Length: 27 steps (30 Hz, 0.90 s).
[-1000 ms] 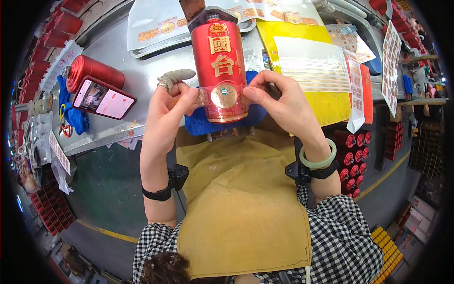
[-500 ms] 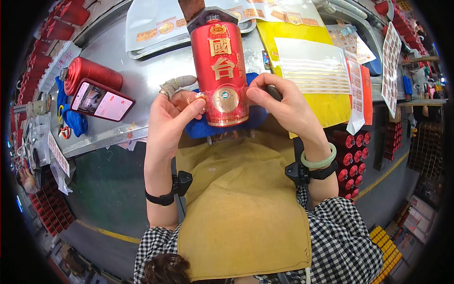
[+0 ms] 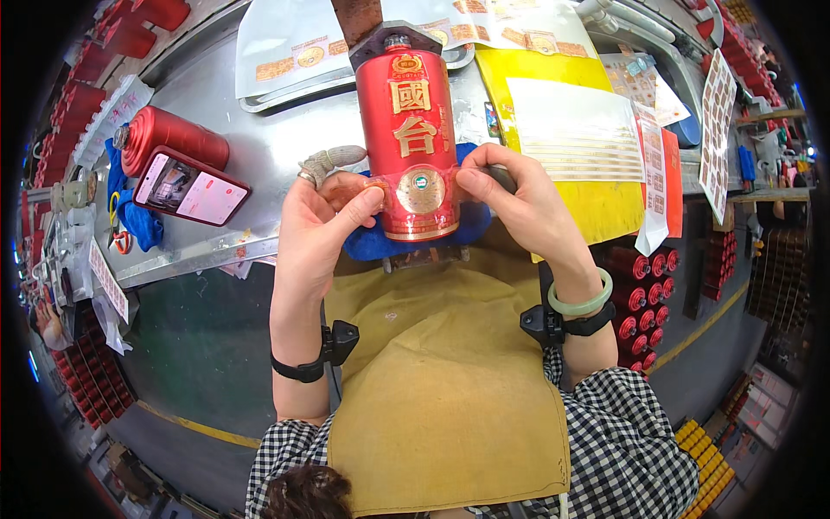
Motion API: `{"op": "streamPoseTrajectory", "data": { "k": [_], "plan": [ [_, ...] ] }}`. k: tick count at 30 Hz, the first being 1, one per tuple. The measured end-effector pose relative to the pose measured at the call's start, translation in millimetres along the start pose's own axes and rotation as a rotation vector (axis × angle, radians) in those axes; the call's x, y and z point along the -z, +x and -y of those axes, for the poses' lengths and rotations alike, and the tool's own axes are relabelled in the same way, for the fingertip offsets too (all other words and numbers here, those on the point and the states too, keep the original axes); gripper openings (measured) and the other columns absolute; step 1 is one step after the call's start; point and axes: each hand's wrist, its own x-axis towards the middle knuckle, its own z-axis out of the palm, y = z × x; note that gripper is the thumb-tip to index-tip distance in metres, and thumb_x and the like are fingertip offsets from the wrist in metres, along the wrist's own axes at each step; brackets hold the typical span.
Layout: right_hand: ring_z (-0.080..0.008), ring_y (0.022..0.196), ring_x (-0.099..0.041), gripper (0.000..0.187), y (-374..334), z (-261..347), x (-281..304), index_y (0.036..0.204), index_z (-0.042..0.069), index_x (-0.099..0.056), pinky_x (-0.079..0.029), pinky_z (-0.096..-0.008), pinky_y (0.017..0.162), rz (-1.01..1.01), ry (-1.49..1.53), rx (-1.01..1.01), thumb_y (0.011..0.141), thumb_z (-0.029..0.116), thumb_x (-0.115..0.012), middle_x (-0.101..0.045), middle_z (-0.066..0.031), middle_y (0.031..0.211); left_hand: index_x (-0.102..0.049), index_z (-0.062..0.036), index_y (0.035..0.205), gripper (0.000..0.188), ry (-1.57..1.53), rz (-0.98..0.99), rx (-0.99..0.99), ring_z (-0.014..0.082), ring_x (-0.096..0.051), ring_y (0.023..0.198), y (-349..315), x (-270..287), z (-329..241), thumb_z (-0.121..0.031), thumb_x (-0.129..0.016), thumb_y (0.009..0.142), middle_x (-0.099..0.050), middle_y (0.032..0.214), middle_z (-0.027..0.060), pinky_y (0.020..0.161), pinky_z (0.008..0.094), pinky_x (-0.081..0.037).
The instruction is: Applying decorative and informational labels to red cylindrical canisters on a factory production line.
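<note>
A red bottle (image 3: 405,112) with raised gold characters lies on a blue cloth (image 3: 471,227), its neck against a dark metal holder. Across its lower front stretches a clear decal strip (image 3: 421,189) with a round gold emblem. My left hand (image 3: 328,212) pinches the strip's left end between thumb and fingers; a grey knitted cover (image 3: 333,160) is on one finger. On the other side, my right hand (image 3: 510,190) is closed at the strip's right end, thumb against the bottle's edge. The fingertips of both hands are partly hidden.
Left on the metal bench (image 3: 216,104) are another red bottle (image 3: 177,143) and a phone (image 3: 192,185) leaning against it. Decal sheets (image 3: 294,43) lie at the back. A striped sheet (image 3: 575,130) rests on a yellow board (image 3: 596,208). Several red bottles (image 3: 640,298) stand below right.
The strip now lies straighter across the bottle's front, its left end drawn out flat by my left hand. My right thumb has shifted slightly. The whole view has moved a little.
</note>
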Motion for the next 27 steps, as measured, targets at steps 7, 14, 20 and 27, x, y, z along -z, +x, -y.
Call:
{"op": "streamPoseTrajectory", "data": {
  "k": [7, 14, 20, 27],
  "plan": [
    [-0.0087, 0.079, -0.055, 0.024, 0.2, -1.5, -2.9, 0.101, -0.001, -0.065, -0.047, -0.0255, 0.073, -0.026, -0.064, 0.008, 0.103, 0.023, -0.064, -0.062, -0.0009, 0.083, -0.059, -0.0019, 0.122, 0.039, -0.024, -0.022, 0.003, 0.0144, -0.067, 0.093, -0.1, -4.0, -2.2, -0.01, -0.079, 0.09, -0.069, 0.1, 0.0055, 0.073, 0.028, -0.051],
    [-0.0089, 0.079, -0.055, 0.025, 1.3, -2.1, -1.4, 0.102, 0.0, -0.065, -0.047, -0.0253, 0.073, -0.007, -0.076, 0.006, 0.104, 0.024, -0.063, -0.062, -0.0015, 0.083, -0.06, -0.0005, 0.117, 0.036, -0.011, -0.051, -0.007, 0.0139, -0.066, 0.09, -0.9, -6.7, -2.2, -0.009, -0.08, 0.089, -0.07, 0.099, 0.0068, 0.072, 0.0279, -0.051],
    [-0.0083, 0.079, -0.055, 0.025, 1.4, -3.2, -1.2, 0.101, -0.001, -0.066, -0.047, -0.0251, 0.072, -0.016, -0.049, 0.003, 0.103, 0.024, -0.064, -0.063, -0.0009, 0.083, -0.06, 0.0001, 0.117, 0.037, 0.016, -0.047, -0.026, 0.014, -0.067, 0.091, 0.5, -5.4, -2.2, -0.01, -0.081, 0.089, -0.07, 0.099, 0.0076, 0.071, 0.0278, -0.051],
    [-0.0078, 0.08, -0.057, 0.025, 1.4, -4.6, -1.0, 0.101, -0.001, -0.067, -0.048, -0.0249, 0.074, -0.006, -0.027, 0.006, 0.103, 0.024, -0.066, -0.065, -0.0009, 0.085, -0.059, 0.0016, 0.121, 0.042, 0.04, -0.072, 0.003, 0.0144, -0.067, 0.092, -0.2, -4.0, -2.9, -0.01, -0.082, 0.088, -0.071, 0.1, 0.0081, 0.072, 0.0276, -0.05]
  ]
}}
